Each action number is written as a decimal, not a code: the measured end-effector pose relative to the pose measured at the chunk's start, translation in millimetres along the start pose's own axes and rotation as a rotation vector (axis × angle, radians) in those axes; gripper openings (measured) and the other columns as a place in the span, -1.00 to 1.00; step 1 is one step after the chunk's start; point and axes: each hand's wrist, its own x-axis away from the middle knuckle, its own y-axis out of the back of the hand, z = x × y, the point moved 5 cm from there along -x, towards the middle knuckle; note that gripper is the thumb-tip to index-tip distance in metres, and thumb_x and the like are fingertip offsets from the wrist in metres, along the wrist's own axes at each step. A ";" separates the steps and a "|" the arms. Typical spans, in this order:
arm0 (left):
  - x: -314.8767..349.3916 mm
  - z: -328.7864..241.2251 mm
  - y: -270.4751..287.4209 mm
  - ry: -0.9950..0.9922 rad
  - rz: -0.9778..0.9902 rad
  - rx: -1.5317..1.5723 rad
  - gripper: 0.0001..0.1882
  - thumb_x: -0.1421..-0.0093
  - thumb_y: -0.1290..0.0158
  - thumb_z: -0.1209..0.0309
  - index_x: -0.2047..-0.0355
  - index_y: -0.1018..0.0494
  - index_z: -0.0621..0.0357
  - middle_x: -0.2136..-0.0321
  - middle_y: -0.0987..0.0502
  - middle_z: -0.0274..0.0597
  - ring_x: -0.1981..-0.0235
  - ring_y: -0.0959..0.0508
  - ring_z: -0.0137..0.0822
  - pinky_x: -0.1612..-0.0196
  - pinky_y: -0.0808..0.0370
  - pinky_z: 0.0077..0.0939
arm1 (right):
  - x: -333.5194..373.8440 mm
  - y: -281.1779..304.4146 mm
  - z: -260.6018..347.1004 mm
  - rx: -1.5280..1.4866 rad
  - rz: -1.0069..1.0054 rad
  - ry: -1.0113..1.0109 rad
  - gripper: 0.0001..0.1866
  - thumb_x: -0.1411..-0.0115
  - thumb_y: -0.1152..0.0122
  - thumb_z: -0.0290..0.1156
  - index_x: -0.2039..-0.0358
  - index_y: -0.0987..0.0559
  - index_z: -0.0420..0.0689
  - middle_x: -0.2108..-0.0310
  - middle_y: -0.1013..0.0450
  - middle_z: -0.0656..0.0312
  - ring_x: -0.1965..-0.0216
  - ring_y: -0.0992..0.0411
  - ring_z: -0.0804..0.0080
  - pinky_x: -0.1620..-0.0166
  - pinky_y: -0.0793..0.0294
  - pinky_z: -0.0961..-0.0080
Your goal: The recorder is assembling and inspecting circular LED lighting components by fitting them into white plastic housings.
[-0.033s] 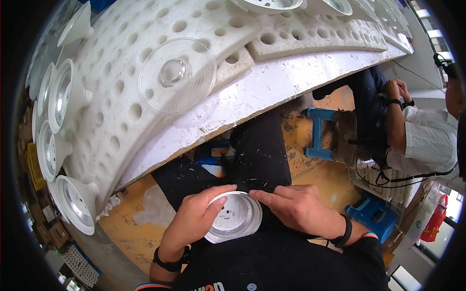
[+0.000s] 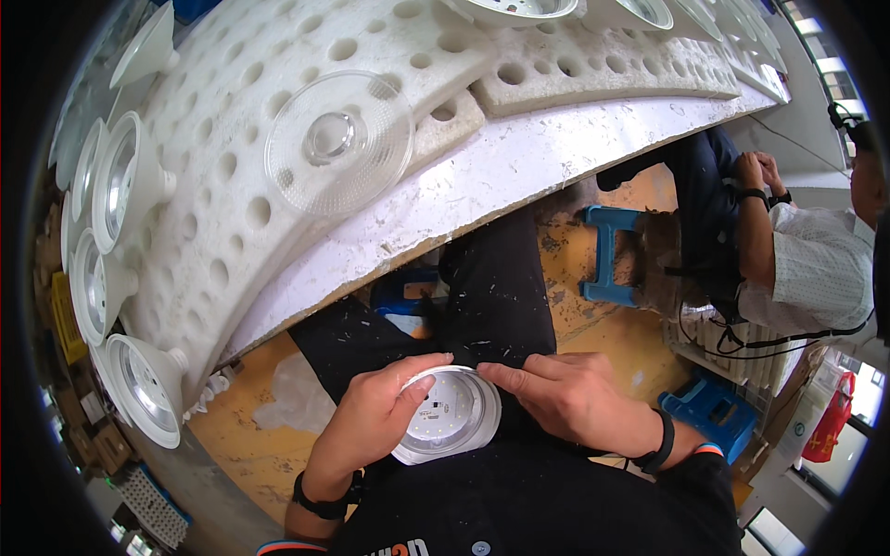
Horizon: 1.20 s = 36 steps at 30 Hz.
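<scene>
Over my lap I hold a round white LED lamp with its open face turned up. Inside it shows a white disc dotted with small LEDs and a dark chip near the middle. My left hand is closed on the lamp's left side, with the thumb over the rim. My right hand has its fingers curled, and its index fingertip presses on the upper right of the rim; its thumb is hidden. On the foam board in front lies a clear ribbed plastic lamp cover, flat and apart from both hands.
The white foam board full of holes covers much of the table. Several white lamps stand along its left edge, others at the back. To the right sits a person by a blue stool; another blue stool stands nearer.
</scene>
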 end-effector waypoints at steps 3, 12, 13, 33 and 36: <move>0.4 -4.3 -4.4 0.032 0.004 -0.034 -0.70 -0.29 0.05 0.48 -0.01 -0.45 0.26 0.13 -0.58 0.08 0.12 -0.61 -0.09 0.07 -0.52 -0.38 | -5.5 7.7 3.9 0.087 0.055 0.020 -0.52 -0.01 -0.23 -0.49 -0.02 -0.54 -0.05 0.56 -0.33 0.30 0.57 -0.45 0.39 0.53 -0.43 0.45; -1.2 -12.9 -8.4 -0.117 -0.015 -0.140 -0.72 -0.26 0.05 0.50 0.04 -0.48 0.29 0.24 -0.61 0.04 0.24 -0.64 -0.12 0.15 -0.53 -0.39 | -16.0 12.5 8.7 0.103 0.157 0.117 -0.50 0.07 -0.20 -0.46 0.02 -0.53 -0.12 0.51 -0.38 0.29 0.52 -0.49 0.37 0.50 -0.46 0.46; -1.4 -12.4 -9.2 -0.103 -0.009 -0.137 -0.72 -0.26 0.06 0.49 0.05 -0.49 0.28 0.24 -0.61 0.04 0.24 -0.64 -0.12 0.15 -0.53 -0.39 | -15.3 12.8 7.7 0.094 0.168 0.118 -0.50 0.07 -0.19 -0.46 0.02 -0.52 -0.12 0.51 -0.38 0.28 0.51 -0.49 0.37 0.50 -0.46 0.46; -15.1 -12.0 -11.3 -0.015 0.085 -0.097 -0.72 -0.21 0.02 0.52 0.07 -0.49 0.27 0.25 -0.58 0.15 0.17 -0.59 0.07 0.14 -0.53 -0.27 | -31.8 17.0 8.1 0.084 0.260 0.143 -0.57 0.02 -0.16 -0.49 0.06 -0.53 -0.14 0.49 -0.43 0.23 0.48 -0.53 0.31 0.51 -0.47 0.43; -17.2 -11.9 -12.0 0.032 0.110 -0.139 -0.72 -0.21 0.02 0.51 0.07 -0.49 0.26 0.25 -0.58 0.15 0.18 -0.60 0.06 0.15 -0.53 -0.27 | -36.0 13.4 10.3 0.052 0.213 0.188 -0.59 0.02 -0.15 -0.48 0.08 -0.53 -0.14 0.49 -0.44 0.23 0.48 -0.54 0.31 0.52 -0.47 0.42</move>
